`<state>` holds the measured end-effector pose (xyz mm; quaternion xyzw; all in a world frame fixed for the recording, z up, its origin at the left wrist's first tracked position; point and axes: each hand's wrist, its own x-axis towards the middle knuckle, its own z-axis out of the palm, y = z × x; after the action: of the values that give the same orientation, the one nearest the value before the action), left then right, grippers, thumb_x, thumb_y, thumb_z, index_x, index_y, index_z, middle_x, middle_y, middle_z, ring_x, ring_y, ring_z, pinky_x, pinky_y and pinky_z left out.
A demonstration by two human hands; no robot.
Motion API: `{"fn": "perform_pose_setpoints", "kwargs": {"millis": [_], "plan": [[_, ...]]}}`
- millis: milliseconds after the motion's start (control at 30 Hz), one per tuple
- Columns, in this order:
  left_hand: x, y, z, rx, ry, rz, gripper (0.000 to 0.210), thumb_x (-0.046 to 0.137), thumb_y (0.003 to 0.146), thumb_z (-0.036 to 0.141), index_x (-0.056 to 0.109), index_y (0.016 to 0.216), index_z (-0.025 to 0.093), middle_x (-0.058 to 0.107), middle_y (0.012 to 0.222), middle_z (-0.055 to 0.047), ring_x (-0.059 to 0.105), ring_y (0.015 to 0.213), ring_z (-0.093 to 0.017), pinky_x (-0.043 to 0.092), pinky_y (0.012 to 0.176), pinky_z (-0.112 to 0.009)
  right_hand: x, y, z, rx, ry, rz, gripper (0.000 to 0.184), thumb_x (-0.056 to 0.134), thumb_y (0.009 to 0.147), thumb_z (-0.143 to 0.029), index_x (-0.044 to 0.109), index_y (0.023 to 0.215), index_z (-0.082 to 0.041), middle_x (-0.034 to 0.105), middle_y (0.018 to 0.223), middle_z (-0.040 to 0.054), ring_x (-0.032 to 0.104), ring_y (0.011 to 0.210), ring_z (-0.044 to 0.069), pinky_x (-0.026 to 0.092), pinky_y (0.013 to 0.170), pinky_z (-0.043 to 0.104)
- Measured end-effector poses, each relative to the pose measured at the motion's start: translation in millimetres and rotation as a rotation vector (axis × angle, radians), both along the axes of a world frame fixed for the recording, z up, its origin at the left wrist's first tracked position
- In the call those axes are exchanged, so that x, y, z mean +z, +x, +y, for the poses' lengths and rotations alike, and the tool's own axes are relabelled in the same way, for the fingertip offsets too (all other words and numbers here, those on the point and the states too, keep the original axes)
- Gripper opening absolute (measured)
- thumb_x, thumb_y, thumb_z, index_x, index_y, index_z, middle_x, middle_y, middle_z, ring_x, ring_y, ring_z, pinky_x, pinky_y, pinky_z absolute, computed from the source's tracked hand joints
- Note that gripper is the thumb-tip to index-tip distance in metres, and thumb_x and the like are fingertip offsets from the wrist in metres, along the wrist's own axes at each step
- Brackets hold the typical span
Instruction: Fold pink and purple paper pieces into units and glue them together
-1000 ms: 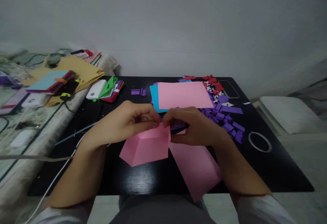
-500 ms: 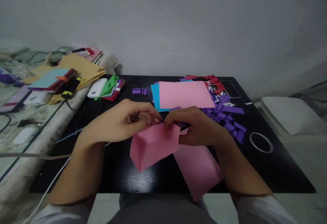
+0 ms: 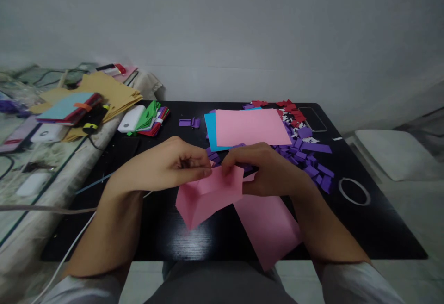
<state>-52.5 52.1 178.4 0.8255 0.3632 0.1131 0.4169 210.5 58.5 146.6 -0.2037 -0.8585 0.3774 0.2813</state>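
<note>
A creased sheet of pink paper [image 3: 211, 196] is held up above the table between my two hands. My left hand [image 3: 169, 164] pinches its upper left edge between thumb and fingers. On the upper right edge, my right hand [image 3: 265, 170] grips it, with fingertips pressed at the fold and the thumb behind. The folded paper hangs open toward me, a pointed corner at its lower left. Beneath it, a second pink sheet [image 3: 268, 234] lies on the black table [image 3: 163, 239], reaching past the front edge. Parts of the held paper are hidden behind my fingers.
Pink card [image 3: 253, 127] lies over blue card [image 3: 210, 130] at the back. Purple folded pieces [image 3: 300, 156] and red scraps [image 3: 294, 114] spread to the right, near a white ring [image 3: 354, 192]. Bundled coloured strips [image 3: 149, 119] lie left; a cable [image 3: 74, 241] crosses the left edge.
My left fingers have shifted slightly along the paper's upper edge, the thumb now lying straighter on it. My right hand stays almost in place.
</note>
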Motion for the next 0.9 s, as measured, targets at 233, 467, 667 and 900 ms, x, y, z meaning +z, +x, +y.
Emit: {"fn": "perform_pose_setpoints", "kwargs": {"millis": [233, 467, 667, 900], "plan": [[-6.6, 7, 2, -0.012, -0.127, 0.004, 0.021, 0.063, 0.097, 0.033, 0.068, 0.085, 0.016, 0.053, 0.068, 0.005, 0.045, 0.061, -0.009, 0.035, 0.054, -0.02, -1.2, -2, 0, 0.012, 0.005, 0.018, 0.017, 0.075, 0.08, -0.007, 0.072, 0.094, -0.017, 0.079, 0.087, 0.0002, 0.074, 0.077, 0.011, 0.057, 0.074, 0.02], [-19.3, 13, 3, -0.024, -0.138, 0.005, 0.03, 0.065, 0.096, 0.04, 0.064, 0.077, 0.017, 0.049, 0.066, 0.005, 0.041, 0.061, -0.009, 0.029, 0.053, -0.022, -2.0, -1, 0, 0.018, 0.009, -0.026, 0.022, 0.074, 0.079, -0.005, 0.073, 0.097, -0.018, 0.079, 0.09, -0.0001, 0.073, 0.079, 0.011, 0.055, 0.074, 0.02], [-17.9, 14, 5, -0.026, -0.129, -0.001, 0.027, 0.065, 0.094, 0.033, 0.06, 0.073, 0.017, 0.043, 0.064, 0.005, 0.038, 0.059, -0.009, 0.026, 0.052, -0.023, 0.9, 1, 0, -0.004, 0.021, 0.009, 0.024, 0.073, 0.08, -0.003, 0.07, 0.095, -0.02, 0.077, 0.087, -0.0028, 0.07, 0.075, 0.01, 0.053, 0.07, 0.019], [-15.0, 30, 1, 0.041, -0.126, 0.066, 0.025, 0.067, 0.087, 0.037, 0.068, 0.072, 0.016, 0.048, 0.062, 0.004, 0.041, 0.058, -0.01, 0.025, 0.05, -0.023, 0.9, -1, -2, -0.001, -0.002, -0.064, 0.029, 0.07, 0.077, 0.002, 0.071, 0.096, -0.02, 0.079, 0.091, -0.0014, 0.072, 0.079, 0.011, 0.052, 0.069, 0.018]]}}
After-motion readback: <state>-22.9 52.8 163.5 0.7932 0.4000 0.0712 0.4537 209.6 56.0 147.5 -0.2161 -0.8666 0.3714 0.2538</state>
